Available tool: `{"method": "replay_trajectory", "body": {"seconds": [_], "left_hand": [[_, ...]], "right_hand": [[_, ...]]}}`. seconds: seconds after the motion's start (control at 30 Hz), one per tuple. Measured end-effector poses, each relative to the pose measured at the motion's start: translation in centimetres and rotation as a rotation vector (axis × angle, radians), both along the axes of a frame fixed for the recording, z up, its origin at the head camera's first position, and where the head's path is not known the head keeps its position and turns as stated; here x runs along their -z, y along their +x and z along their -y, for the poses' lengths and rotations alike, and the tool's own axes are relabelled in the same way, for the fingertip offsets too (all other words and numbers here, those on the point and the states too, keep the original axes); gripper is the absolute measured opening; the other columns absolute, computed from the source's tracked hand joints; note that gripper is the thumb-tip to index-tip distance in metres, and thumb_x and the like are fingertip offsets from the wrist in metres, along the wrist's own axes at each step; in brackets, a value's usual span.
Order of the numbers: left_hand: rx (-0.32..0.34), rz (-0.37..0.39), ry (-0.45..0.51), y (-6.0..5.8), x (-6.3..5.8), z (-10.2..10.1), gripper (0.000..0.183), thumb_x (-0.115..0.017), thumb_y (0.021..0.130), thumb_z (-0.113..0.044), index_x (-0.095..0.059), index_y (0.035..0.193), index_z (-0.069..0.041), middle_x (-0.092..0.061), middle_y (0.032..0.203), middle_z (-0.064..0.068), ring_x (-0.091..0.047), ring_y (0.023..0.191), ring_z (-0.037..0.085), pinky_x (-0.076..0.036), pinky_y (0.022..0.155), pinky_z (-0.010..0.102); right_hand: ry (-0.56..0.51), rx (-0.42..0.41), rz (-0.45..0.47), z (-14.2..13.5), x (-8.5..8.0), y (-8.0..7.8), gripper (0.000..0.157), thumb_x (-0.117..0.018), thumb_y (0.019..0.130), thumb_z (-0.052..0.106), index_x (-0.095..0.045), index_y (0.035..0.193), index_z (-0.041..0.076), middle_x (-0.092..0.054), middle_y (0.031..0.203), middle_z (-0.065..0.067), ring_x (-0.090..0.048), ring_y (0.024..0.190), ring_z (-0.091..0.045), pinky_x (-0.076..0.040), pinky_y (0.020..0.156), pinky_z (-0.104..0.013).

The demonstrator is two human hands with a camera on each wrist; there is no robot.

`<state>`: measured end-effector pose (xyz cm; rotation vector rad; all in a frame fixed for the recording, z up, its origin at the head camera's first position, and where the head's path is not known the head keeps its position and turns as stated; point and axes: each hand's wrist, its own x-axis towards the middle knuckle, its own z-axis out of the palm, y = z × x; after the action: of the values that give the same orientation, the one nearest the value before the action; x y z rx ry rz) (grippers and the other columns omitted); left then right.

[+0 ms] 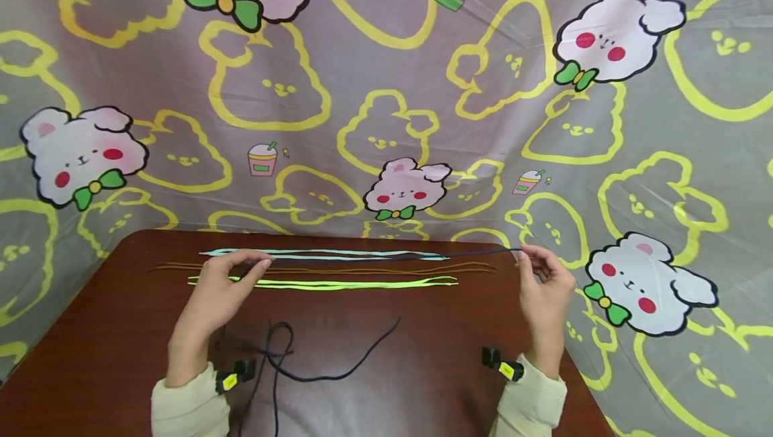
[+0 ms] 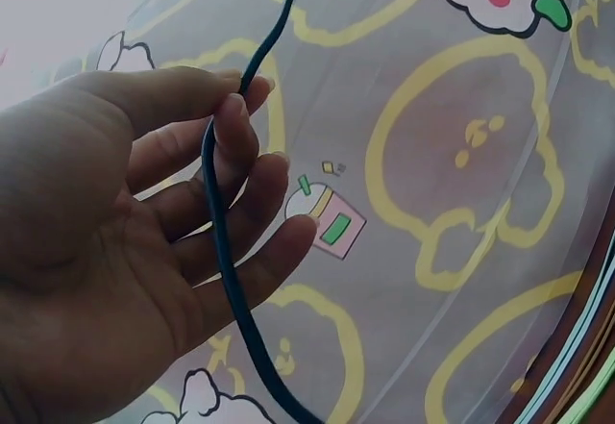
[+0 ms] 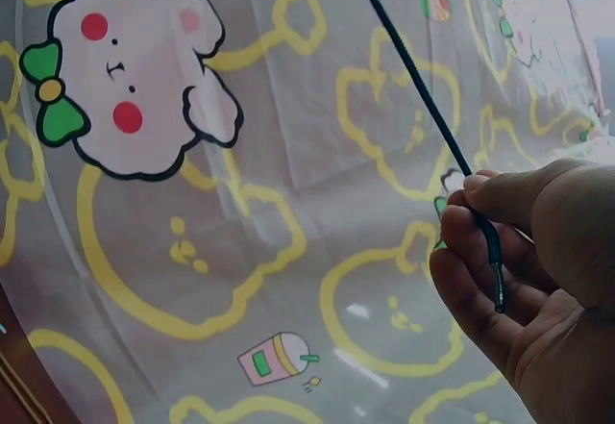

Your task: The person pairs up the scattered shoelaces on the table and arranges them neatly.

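A thin dark blue shoelace (image 1: 483,252) stretches between the two hands over the back of the table. My left hand (image 1: 220,289) pinches it between thumb and fingertip; in the left wrist view the lace (image 2: 223,251) runs on down across the palm. With thumb and forefinger, my right hand (image 1: 543,289) pinches the lace close to its end, and the tipped end (image 3: 499,294) hangs inside the fingers. Under the stretched lace lie a light blue lace (image 1: 338,252), a brown lace (image 1: 471,265) and a yellow-green lace (image 1: 338,285), side by side.
A dark lace (image 1: 320,378) lies looped on the brown table (image 1: 423,350) nearer the front; whether it joins the held one, I cannot tell. A patterned cloth (image 1: 386,128) hangs behind and beside the table.
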<state>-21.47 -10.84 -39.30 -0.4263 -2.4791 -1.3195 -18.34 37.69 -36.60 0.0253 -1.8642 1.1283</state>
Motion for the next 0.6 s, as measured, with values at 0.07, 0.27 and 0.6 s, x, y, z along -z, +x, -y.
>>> {"method": "replay_trajectory", "body": {"seconds": [0.07,0.27,0.6], "left_hand": [[-0.013,-0.014,-0.001,0.0,0.0,0.3,0.023,-0.064,0.102,-0.022,-0.074,0.116,-0.006,-0.073,0.105,0.009,-0.058,0.092,0.0,-0.047,0.075,0.023],[-0.06,-0.042,0.01,0.4,0.3,1.4,0.023,-0.065,0.102,-0.021,-0.074,0.116,-0.005,-0.073,0.108,0.012,-0.053,0.094,-0.009,-0.044,0.076,0.017],[-0.152,-0.101,0.067,0.9,0.2,3.2,0.02,-0.065,0.101,-0.015,-0.075,0.114,-0.003,-0.071,0.099,0.007,-0.054,0.082,-0.002,-0.043,0.064,0.016]], "right_hand": [[0.002,0.023,0.012,0.0,-0.1,-0.1,0.013,-0.068,0.093,-0.005,-0.073,0.105,-0.01,-0.069,0.084,-0.021,-0.063,0.069,0.004,-0.049,0.069,-0.01],[0.034,0.084,0.081,0.9,-0.7,0.4,0.017,-0.063,0.093,-0.013,-0.071,0.108,-0.013,-0.07,0.095,-0.017,-0.063,0.078,0.001,-0.048,0.074,-0.008],[0.071,0.097,0.153,-1.6,1.8,-1.2,0.019,-0.063,0.095,-0.007,-0.073,0.111,-0.007,-0.072,0.1,-0.022,-0.06,0.076,0.01,-0.046,0.075,-0.004]]}}
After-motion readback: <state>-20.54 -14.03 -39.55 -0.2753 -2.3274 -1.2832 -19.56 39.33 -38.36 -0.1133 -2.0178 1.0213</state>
